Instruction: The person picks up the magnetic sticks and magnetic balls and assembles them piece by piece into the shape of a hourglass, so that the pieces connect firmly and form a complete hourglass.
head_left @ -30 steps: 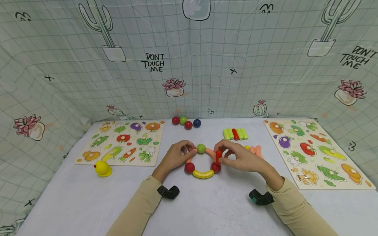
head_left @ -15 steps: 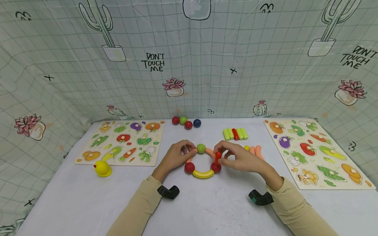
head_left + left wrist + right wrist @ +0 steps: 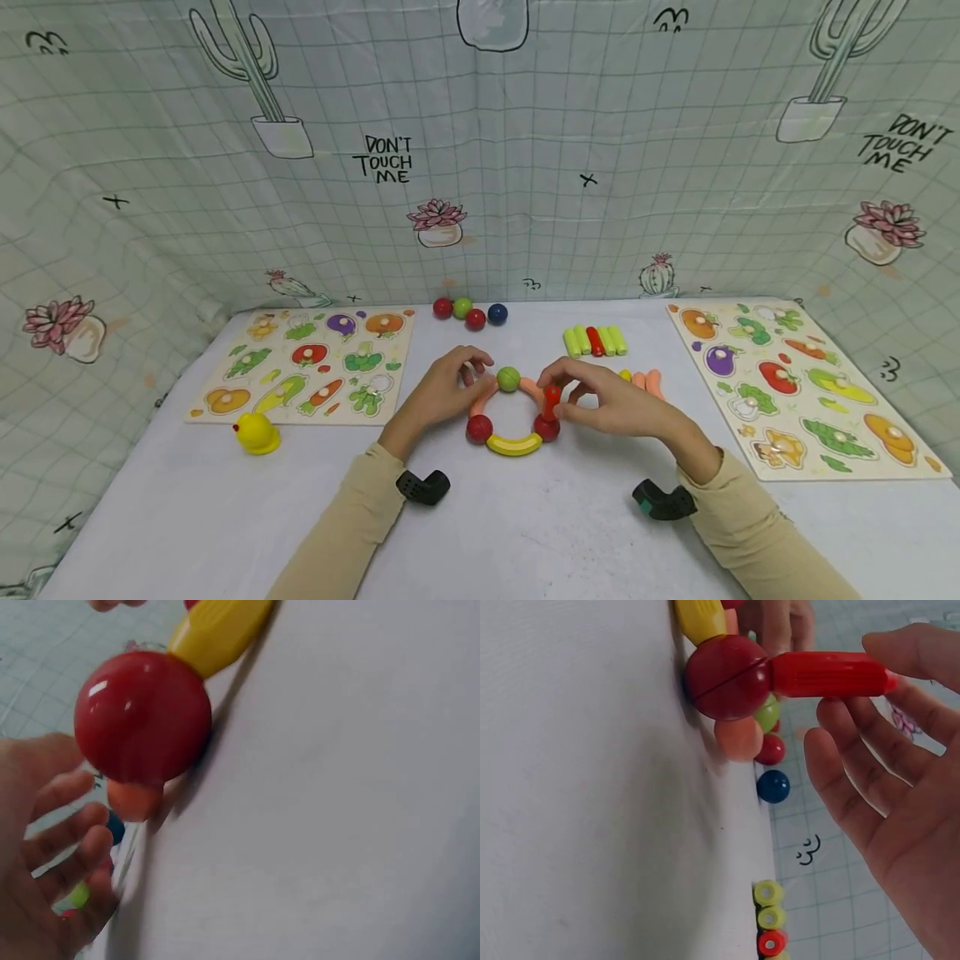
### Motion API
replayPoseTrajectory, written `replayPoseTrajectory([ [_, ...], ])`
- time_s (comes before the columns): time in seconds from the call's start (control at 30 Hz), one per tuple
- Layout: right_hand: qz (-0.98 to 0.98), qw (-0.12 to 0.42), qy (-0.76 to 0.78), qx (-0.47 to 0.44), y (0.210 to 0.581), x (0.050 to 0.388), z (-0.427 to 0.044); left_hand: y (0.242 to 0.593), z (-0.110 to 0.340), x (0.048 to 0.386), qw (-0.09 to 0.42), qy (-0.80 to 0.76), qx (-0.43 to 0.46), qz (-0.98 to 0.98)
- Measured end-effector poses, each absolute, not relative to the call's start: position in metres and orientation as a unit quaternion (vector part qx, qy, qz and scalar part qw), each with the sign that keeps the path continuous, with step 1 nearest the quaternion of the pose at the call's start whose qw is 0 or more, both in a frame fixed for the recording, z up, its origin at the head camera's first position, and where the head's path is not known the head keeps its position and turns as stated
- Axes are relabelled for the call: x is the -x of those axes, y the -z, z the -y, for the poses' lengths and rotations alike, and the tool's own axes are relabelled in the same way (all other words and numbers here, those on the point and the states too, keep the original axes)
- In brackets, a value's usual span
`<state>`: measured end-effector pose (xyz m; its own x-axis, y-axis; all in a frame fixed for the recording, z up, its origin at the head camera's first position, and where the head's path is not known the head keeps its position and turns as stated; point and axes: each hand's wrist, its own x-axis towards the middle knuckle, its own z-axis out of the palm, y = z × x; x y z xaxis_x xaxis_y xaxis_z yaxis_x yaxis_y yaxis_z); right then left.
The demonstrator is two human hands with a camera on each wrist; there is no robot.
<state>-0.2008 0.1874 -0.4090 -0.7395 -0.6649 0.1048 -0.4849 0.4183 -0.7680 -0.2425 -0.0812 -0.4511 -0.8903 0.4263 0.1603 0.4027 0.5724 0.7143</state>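
Note:
Magnetic-looking toy pieces form a ring on the white table in the head view. It has a green ball [image 3: 508,379] at the back, a left red ball [image 3: 479,429], a right red ball [image 3: 547,428], a curved yellow rod [image 3: 513,446] in front and orange curved rods [image 3: 532,388] at the sides. With thumb and fingers, my right hand [image 3: 611,400] pinches a straight red rod [image 3: 821,673] by its upper end; its other end touches the right red ball. My left hand [image 3: 442,390] holds nothing, its fingers loosely bent beside the left orange rod.
Behind the ring lie several loose balls [image 3: 475,319]. A row of light-green rods [image 3: 577,342] with a red one is at back right, near spare orange rods [image 3: 654,383]. Vegetable puzzle boards [image 3: 300,367] flank both sides. A yellow duck [image 3: 257,433] stands at left.
My left hand has lifted its fingers slightly off the left orange rod and the green ball. The red rod tilted a little and now stands on the right red ball, still pinched by my right hand.

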Motion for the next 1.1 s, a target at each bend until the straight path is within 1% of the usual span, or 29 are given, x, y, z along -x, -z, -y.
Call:
replayPoseTrajectory([
  [0.07,-0.837,0.1,0.413,0.343,0.407,0.201,-0.188,0.445,0.081,0.243,0.011,-0.389,-0.247,-0.887],
  [0.17,-0.842,0.085,0.416,0.333,0.404,0.201,-0.189,0.435,0.078,0.245,0.028,-0.359,-0.263,-0.895],
  [0.37,-0.847,0.068,0.431,0.303,0.4,0.202,-0.191,0.416,0.06,0.255,0.1,-0.288,-0.33,-0.893],
  [0.47,-0.846,0.062,0.437,0.298,0.4,0.202,-0.194,0.413,0.051,0.26,0.137,-0.249,-0.375,-0.882],
  [0.53,-0.846,0.056,0.439,0.298,0.4,0.203,-0.195,0.414,0.046,0.263,0.15,-0.225,-0.395,-0.878],
  [0.63,-0.846,0.045,0.437,0.3,0.401,0.205,-0.198,0.418,0.042,0.265,0.153,-0.203,-0.405,-0.878],
  [0.8,-0.848,0.034,0.436,0.3,0.398,0.208,-0.203,0.421,0.046,0.265,0.137,-0.193,-0.374,-0.897],
  [0.97,-0.847,0.039,0.438,0.298,0.397,0.209,-0.204,0.422,0.061,0.262,0.125,-0.206,-0.352,-0.904],
  [1.1,-0.849,0.042,0.436,0.295,0.398,0.21,-0.205,0.422,0.063,0.262,0.132,-0.216,-0.359,-0.898],
])
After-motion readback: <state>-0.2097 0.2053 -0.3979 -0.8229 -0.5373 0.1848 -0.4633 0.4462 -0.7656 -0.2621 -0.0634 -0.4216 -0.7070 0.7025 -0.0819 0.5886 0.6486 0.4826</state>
